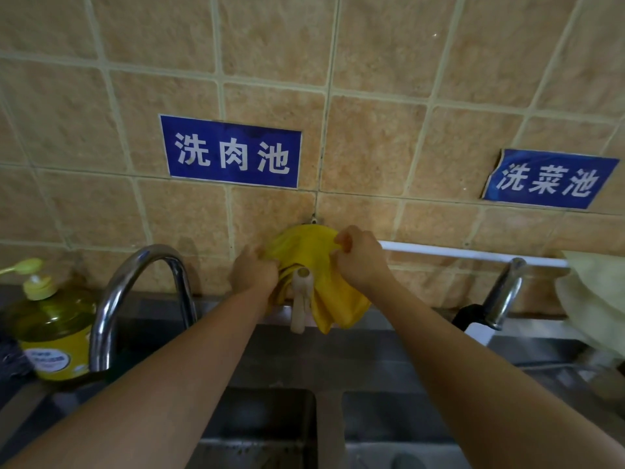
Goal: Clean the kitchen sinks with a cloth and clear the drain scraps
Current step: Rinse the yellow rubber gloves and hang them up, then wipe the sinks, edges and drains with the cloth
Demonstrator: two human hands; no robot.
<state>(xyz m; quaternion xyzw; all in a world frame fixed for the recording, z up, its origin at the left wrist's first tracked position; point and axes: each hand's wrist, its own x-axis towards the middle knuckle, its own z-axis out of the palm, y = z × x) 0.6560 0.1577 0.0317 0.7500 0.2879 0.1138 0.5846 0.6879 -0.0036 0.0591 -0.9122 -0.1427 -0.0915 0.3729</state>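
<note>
A yellow cloth (324,282) hangs against the tiled wall from a small hook (314,219), draped behind a beige handle (300,301). My left hand (253,273) grips the cloth's left edge. My right hand (362,256) pinches its upper right edge. Both arms reach forward over the steel sinks: the left basin (267,431) and the right basin (399,434) sit low in the view, split by a narrow divider. Dark specks lie on the left basin's floor.
A curved chrome faucet (135,299) rises at left, beside a yellow-green dish soap bottle (54,333). A second faucet (505,294) stands at right under a white rail (473,253) holding a pale cloth (595,299). Two blue signs (231,152) are stuck on the wall.
</note>
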